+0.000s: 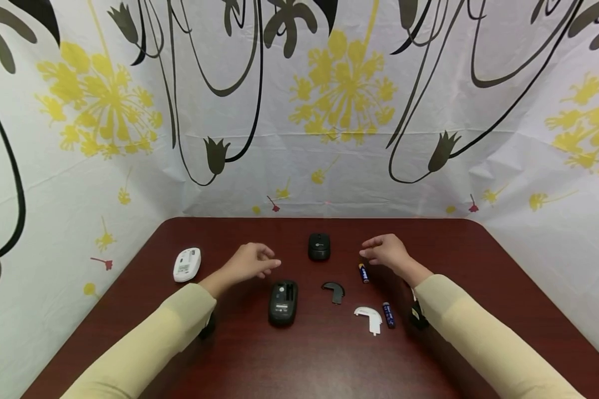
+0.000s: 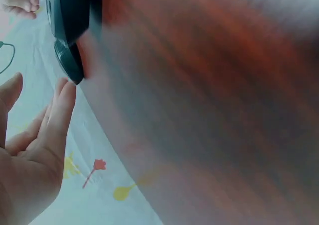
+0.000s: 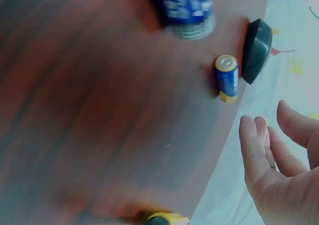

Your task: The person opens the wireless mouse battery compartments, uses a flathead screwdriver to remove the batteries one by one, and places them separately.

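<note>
Cream-sleeved, the right hand [image 1: 386,252] and left hand [image 1: 247,261] are held with nothing grasped, a blue-and-gold cylindrical battery [image 1: 363,273] being seen at the right's eight o'clock, an upturned black oval plastic mouse [image 1: 282,303] at the left's five, and the battery might be sent rolling if nudged sideways.

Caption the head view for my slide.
Left hand near an overturned black mouse, right hand near a blue battery, both empty over a brown table.
</note>
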Demonstrator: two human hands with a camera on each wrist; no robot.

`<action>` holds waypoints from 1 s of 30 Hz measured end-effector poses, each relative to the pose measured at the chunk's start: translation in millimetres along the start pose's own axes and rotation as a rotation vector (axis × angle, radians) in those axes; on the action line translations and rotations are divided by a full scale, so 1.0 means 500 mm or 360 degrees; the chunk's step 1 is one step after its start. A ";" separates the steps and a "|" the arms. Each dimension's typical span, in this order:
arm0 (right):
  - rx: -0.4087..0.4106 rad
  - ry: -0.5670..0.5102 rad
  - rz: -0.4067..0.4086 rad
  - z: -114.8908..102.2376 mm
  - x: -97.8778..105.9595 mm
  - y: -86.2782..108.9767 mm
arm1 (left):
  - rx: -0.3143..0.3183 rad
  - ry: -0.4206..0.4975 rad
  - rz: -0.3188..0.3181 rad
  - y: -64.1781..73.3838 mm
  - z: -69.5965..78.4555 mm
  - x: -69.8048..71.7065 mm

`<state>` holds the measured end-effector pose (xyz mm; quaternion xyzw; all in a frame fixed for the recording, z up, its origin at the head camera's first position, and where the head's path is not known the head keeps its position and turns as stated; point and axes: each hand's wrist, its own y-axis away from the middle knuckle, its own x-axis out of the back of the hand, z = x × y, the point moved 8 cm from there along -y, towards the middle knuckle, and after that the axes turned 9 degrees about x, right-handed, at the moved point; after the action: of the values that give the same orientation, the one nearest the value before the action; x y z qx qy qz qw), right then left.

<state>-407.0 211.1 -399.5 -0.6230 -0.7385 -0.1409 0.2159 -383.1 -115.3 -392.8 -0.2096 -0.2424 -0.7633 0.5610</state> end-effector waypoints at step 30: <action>0.1256 0.1280 -0.0404 -0.119 -0.139 -0.067 | -0.1128 -0.1466 0.0238 -0.118 0.094 -0.077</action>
<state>-422.4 116.6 -380.2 -0.2992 -0.6640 -0.1055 0.6771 -426.3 -42.9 -386.1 -0.7111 -0.1760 -0.5863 0.3458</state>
